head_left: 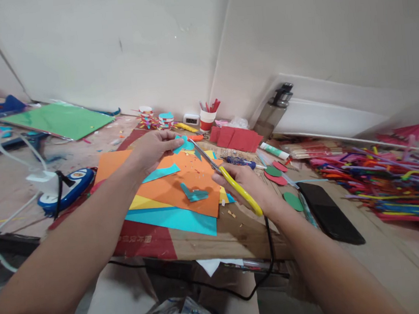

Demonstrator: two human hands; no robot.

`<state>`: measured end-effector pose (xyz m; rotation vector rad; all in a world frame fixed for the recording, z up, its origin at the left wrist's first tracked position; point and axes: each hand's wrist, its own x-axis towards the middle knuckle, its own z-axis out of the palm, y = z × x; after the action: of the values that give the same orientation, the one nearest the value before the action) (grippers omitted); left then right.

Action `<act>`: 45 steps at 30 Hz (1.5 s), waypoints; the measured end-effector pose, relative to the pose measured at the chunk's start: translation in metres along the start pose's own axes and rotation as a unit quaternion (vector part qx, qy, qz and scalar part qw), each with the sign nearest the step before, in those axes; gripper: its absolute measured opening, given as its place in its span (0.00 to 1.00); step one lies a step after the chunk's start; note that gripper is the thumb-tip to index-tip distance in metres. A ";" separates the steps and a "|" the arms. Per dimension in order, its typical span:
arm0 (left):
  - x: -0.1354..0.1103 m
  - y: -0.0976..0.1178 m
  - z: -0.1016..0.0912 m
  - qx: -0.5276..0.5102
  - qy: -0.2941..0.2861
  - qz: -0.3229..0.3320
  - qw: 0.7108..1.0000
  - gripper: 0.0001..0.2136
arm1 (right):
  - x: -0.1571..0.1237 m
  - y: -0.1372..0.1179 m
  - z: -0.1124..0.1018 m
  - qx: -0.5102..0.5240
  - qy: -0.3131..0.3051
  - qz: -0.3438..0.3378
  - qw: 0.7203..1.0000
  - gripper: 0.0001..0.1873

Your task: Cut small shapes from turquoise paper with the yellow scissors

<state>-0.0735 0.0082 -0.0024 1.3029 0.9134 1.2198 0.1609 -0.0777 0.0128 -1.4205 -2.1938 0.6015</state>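
- While the left hand (153, 150) pinches a small teal paper cutout (183, 143) just above frame centre, thumb and fingertips closed on its edge, the right hand (249, 185) is wrapped round the yellow handles of the scissors (230, 182). Blade tips are at the cutout; blade gap unclear.
- Head view, my call: feed paper deep into the blades, turn the paper rather than the scissors, use short snips, keep fingertips off the cut line.
- Materials: thin matte card. A flat orange sheet (182, 179) lies over a teal sheet (174, 219), centre. Fuzzy pipe cleaners (393, 179) heaped at right edge; glossy black phone (329, 212) lower right.
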 end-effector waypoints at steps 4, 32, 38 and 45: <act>0.002 -0.005 0.001 -0.017 0.002 -0.011 1.000 0.11 | 0.002 0.005 0.006 0.085 0.021 0.031 0.996 0.23; -0.018 -0.024 0.040 0.197 -0.186 -0.011 0.963 0.13 | 0.013 0.018 0.012 0.297 0.111 0.032 0.948 0.21; -0.024 -0.018 0.046 0.207 -0.210 -0.026 0.955 0.09 | 0.012 0.017 0.012 0.285 0.076 0.009 0.955 0.19; -0.028 -0.015 0.049 0.149 -0.196 -0.039 0.968 0.13 | 0.011 0.018 0.014 0.368 0.115 0.041 0.922 0.24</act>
<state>-0.0286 -0.0272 -0.0160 1.6596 0.8676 0.7412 0.1614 -0.0629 -0.0073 -1.0945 -1.4771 1.0831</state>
